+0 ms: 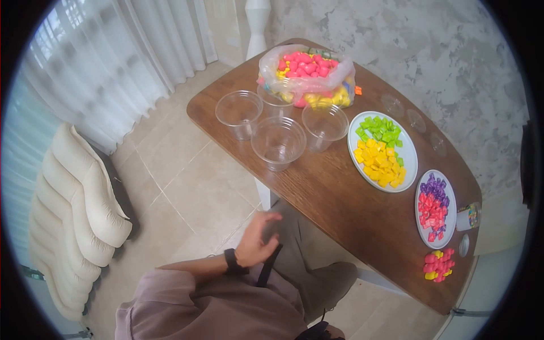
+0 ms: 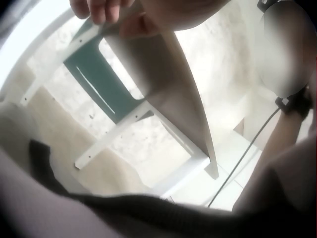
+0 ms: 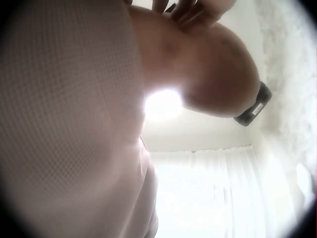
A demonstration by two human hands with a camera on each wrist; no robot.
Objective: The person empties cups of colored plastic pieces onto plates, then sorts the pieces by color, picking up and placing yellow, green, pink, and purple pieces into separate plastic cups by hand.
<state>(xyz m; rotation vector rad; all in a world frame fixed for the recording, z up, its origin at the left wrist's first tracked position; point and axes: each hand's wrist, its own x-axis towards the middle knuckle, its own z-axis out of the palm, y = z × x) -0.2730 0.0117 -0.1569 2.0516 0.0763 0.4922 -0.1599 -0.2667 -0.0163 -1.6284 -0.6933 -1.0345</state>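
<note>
My left hand (image 1: 258, 238) is held above my lap near the table's front edge, fingers loosely bent with nothing between them. The left wrist view shows its fingers and thumb (image 2: 148, 17) apart, with the table's underside beyond. Raised close to my head, my right hand (image 3: 190, 12) shows only its fingers at the top of the right wrist view; whether they grip anything I cannot tell. Nearest the left hand on the wooden table (image 1: 317, 187) stand several clear plastic cups (image 1: 277, 144).
Behind the cups sits a plastic bag (image 1: 306, 85) of pink and yellow pieces. One plate (image 1: 358, 170) bears green and yellow pieces, another plate (image 1: 422, 229) purple and pink ones. A small tub (image 1: 468, 217) and a pink-yellow pile (image 1: 438, 265) lie farther right. A cream padded seat (image 1: 79, 226) stands left.
</note>
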